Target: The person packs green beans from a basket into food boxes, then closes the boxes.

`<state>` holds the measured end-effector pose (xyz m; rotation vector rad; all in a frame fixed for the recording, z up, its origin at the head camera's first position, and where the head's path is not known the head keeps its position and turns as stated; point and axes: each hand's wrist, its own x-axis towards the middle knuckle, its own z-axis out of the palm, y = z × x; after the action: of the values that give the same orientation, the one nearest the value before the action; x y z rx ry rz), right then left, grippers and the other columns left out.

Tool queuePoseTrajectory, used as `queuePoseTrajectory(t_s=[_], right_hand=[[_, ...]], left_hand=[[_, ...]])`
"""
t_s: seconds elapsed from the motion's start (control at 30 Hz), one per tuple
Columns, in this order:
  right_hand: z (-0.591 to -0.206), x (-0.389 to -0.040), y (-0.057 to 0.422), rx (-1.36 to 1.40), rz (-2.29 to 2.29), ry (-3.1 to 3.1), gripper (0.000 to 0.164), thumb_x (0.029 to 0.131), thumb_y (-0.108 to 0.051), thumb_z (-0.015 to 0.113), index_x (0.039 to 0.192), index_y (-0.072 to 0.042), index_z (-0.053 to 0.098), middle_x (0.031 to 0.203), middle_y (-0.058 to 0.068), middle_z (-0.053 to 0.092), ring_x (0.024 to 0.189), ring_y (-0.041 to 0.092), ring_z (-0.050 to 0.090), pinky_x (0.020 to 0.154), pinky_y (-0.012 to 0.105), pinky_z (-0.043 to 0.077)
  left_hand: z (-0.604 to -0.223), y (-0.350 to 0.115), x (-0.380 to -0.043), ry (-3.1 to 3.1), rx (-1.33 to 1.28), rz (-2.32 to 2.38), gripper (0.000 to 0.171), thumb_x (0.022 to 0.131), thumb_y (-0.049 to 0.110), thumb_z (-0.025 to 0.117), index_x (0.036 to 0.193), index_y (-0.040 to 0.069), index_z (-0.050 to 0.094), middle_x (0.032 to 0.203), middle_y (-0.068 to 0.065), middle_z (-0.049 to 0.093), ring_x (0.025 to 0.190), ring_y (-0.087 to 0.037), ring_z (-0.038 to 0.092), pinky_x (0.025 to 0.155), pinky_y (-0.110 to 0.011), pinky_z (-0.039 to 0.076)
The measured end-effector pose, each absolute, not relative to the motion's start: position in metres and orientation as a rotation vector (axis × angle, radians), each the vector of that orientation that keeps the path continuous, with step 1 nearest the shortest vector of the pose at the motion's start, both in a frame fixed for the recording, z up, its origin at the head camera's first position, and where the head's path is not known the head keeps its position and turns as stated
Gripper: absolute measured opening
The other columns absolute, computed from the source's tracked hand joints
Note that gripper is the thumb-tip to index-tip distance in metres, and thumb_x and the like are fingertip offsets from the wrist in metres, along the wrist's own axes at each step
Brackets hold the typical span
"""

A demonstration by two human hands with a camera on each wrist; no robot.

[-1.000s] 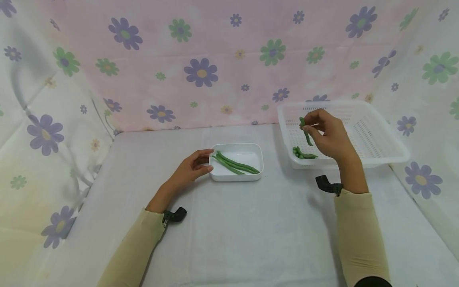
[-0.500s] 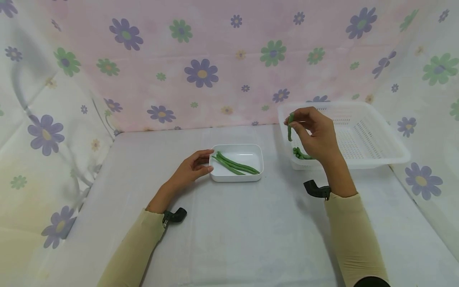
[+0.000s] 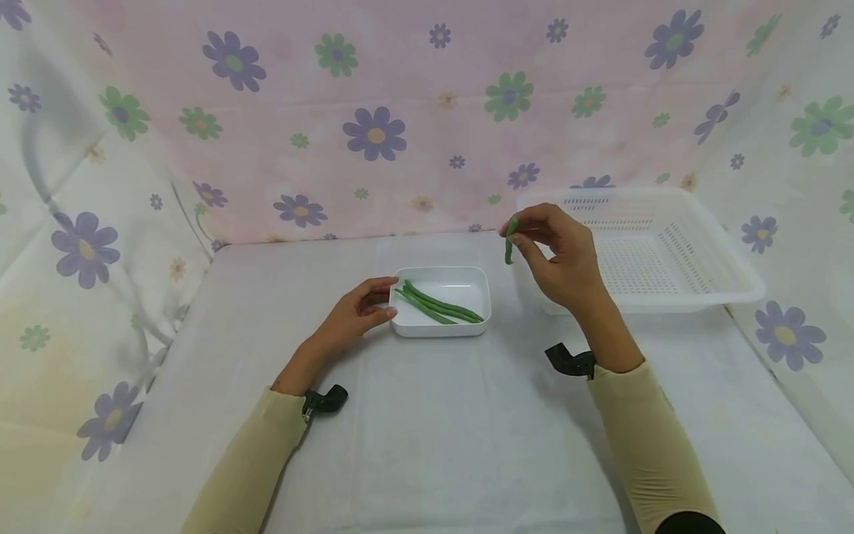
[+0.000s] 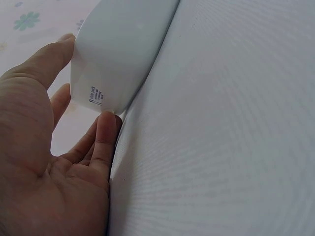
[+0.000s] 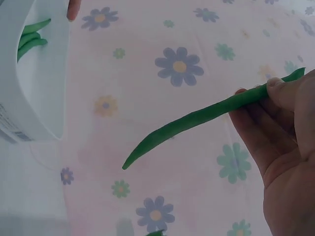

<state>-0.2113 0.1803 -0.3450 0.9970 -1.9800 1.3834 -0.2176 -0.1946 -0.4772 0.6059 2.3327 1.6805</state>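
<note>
Green bean [image 3: 509,251] – head: hung pinched in right hand [image 3: 560,256], just left of white basket [image 3: 703,252] partly hidden by that hand; gripped white tray [image 3: 440,331] with left hand [image 3: 353,308]. Left wrist: couldn't read print [image 4: 95,96] on tray. Right wrist: saw tray cut off.

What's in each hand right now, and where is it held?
The right hand pinches a bean near one end, leaving its longer part free. The left hand holds the dish by the end nearest it.
</note>
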Motion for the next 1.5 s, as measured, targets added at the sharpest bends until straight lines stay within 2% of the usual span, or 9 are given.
queuePoseTrajectory(t_s=[0.33,0.57,0.73,0.9,1.1,1.3,1.5], right_hand=[[-0.368,-0.213,0.151,1.036,1.438,-2.048,0.024,0.098,0.011,0.069,0.120,0.005,0.061,0.107,0.016,0.074,0.098,0.028,0.077,0.089,0.028,0.063],[-0.387,-0.217,0.136,1.054,1.466,-2.128,0.024,0.098,0.009,0.070,0.119,0.004,0.059,0.108,0.014,0.069,0.100,0.028,0.077,0.088,0.028,0.063],[-0.397,-0.220,0.130,1.047,1.498,-2.166,0.023,0.098,0.006,0.072,0.117,0.003,0.059,0.108,0.014,0.068,0.094,0.026,0.077,0.084,0.029,0.063],[-0.405,-0.222,0.126,1.024,1.507,-2.230,0.022,0.099,0.001,0.073,0.117,0.001,0.061,0.104,0.013,0.071,0.088,0.024,0.077,0.080,0.032,0.064],[-0.415,-0.221,0.124,0.995,1.433,-2.348,0.029,0.097,0.000,0.076,0.122,-0.002,0.061,0.107,0.010,0.068,0.092,0.020,0.075,0.083,0.035,0.063],[-0.420,-0.222,0.121,1.012,1.372,-2.518,0.032,0.100,-0.003,0.073,0.129,-0.001,0.060,0.109,0.014,0.072,0.094,0.020,0.074,0.086,0.041,0.062],[-0.427,-0.223,0.118,1.045,1.307,-2.643,0.036,0.100,-0.003,0.073,0.133,0.001,0.060,0.109,0.016,0.073,0.095,0.021,0.073,0.084,0.041,0.062]], left_hand=[[-0.479,-0.194,-0.219,2.334,0.614,1.684,0.060,0.102,0.016,0.074,0.157,0.024,0.051,0.151,-0.009,0.055,0.140,-0.028,0.054,0.113,-0.029,0.048],[-0.477,-0.196,-0.221,2.329,0.622,1.675,0.059,0.103,0.018,0.074,0.158,0.023,0.051,0.151,-0.009,0.055,0.141,-0.028,0.054,0.115,-0.033,0.047],[-0.476,-0.196,-0.222,2.333,0.610,1.673,0.060,0.103,0.020,0.075,0.157,0.025,0.051,0.151,-0.007,0.055,0.140,-0.027,0.054,0.116,-0.036,0.047],[-0.477,-0.196,-0.222,2.331,0.607,1.678,0.060,0.102,0.020,0.075,0.157,0.024,0.051,0.151,-0.009,0.055,0.140,-0.028,0.054,0.115,-0.034,0.047],[-0.478,-0.196,-0.220,2.333,0.599,1.673,0.060,0.102,0.018,0.075,0.157,0.023,0.051,0.151,-0.011,0.054,0.140,-0.030,0.054,0.114,-0.031,0.048],[-0.479,-0.196,-0.221,2.341,0.600,1.668,0.059,0.102,0.016,0.074,0.157,0.022,0.052,0.152,-0.012,0.054,0.140,-0.031,0.054,0.117,-0.040,0.046],[-0.476,-0.195,-0.219,2.334,0.595,1.673,0.060,0.102,0.014,0.075,0.157,0.020,0.051,0.153,-0.012,0.053,0.141,-0.032,0.053,0.119,-0.049,0.044]])
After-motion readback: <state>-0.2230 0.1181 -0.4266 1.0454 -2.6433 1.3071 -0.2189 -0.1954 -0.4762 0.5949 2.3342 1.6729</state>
